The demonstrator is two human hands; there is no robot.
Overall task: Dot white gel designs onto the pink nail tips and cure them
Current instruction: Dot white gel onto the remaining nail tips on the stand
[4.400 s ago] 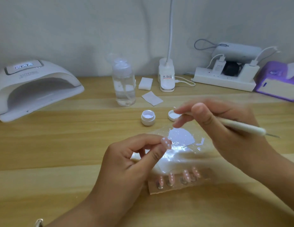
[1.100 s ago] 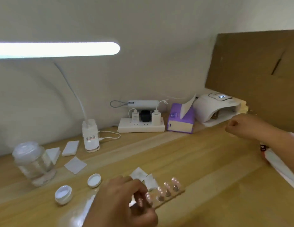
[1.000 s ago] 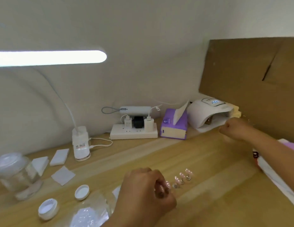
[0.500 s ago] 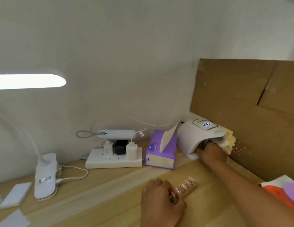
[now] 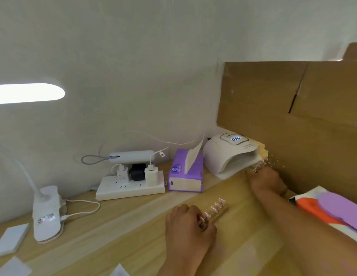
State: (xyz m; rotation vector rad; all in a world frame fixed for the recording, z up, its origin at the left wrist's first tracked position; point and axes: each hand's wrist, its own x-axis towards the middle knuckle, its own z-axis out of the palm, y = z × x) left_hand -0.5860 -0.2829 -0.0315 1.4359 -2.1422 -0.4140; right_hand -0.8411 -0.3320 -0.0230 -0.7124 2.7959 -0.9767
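**One hand on the nail strip, the other at the curing lamp's mouth**

In the lower centre of the frame I see the left hand [image 5: 190,226] from behind. Its fingers are curled down over the near end of the cardboard strip [image 5: 220,213]. They touch it, but I cannot tell whether they pinch the strip, pinch one tip, or only rest there. The pink nail tips [image 5: 216,206] stand in a row along the strip, running up and to the right away from the knuckles. They are too blurred for me to make out any dots. The strip lies on the wooden table [image 5: 118,234].

The right hand [image 5: 267,181] reaches to the right of centre, its forearm crossing the lower right corner. It sits just in front of the open mouth of the white curing lamp [image 5: 229,154], fingers bent toward the opening. I cannot tell whether it holds anything. The lamp's small display is lit blue on top.

Just left of the curing lamp is a purple tissue pack [image 5: 184,173] with a sheet sticking up. Left of that, against the wall, lies a white power strip [image 5: 131,189] with chargers plugged in and a power bank [image 5: 131,157] behind it. A desk lamp base [image 5: 47,214] stands at lower left, and its glowing lamp head [image 5: 28,93] is at the left edge. A cardboard panel [image 5: 293,108] fills the right side behind the curing lamp.
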